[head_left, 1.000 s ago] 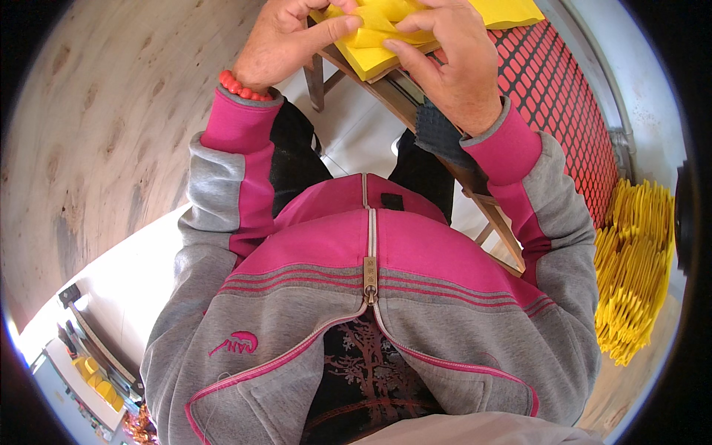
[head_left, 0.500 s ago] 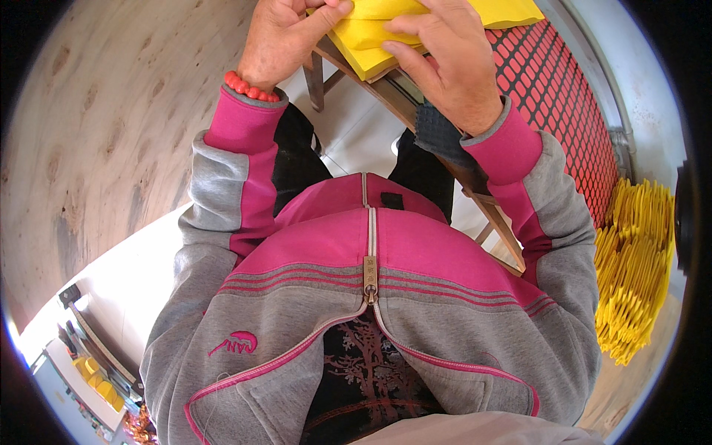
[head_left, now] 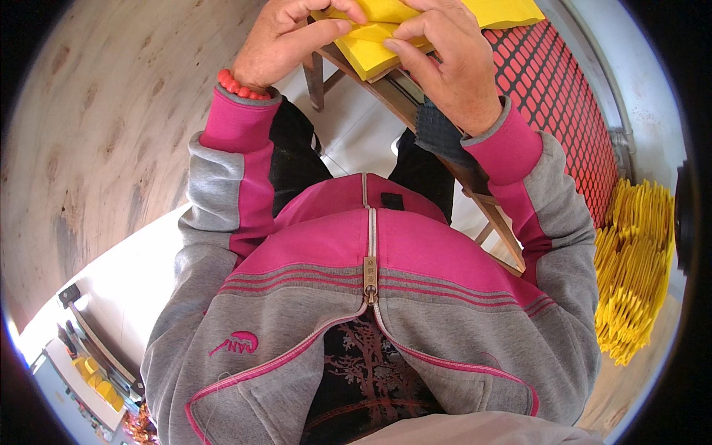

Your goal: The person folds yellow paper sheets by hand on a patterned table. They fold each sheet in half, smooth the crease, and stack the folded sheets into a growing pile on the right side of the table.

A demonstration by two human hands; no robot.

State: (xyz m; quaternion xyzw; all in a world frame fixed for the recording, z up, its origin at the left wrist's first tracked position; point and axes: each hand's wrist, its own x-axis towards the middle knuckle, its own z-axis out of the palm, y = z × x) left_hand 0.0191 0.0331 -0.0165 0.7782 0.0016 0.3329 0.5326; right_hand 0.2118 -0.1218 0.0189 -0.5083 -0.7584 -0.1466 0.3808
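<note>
Sheets of yellow paper (head_left: 363, 59) lie in a layered pile at the top of the view, one of them raised in a fold between my hands. My left hand (head_left: 278, 44), with a red bead bracelet at its wrist, has its thumb and forefinger closed on the left part of the fold. From the right, my right hand (head_left: 460, 67) pinches the paper's near edge between thumb and forefinger. The far side of the pile and some fingertips are cut off by the upper edge or hidden.
Under the paper stands a wooden frame (head_left: 386, 96), a dark cloth (head_left: 439, 137) hanging at its near side. Beyond it on the right is a red and black grid-patterned surface (head_left: 552, 96). A tall stack of folded yellow paper (head_left: 630, 274) stands by the wall.
My left hand has shifted slightly, its forefinger now down on the paper beside the thumb. My right thumb and forefinger have come together on the fold, which now stands higher.
</note>
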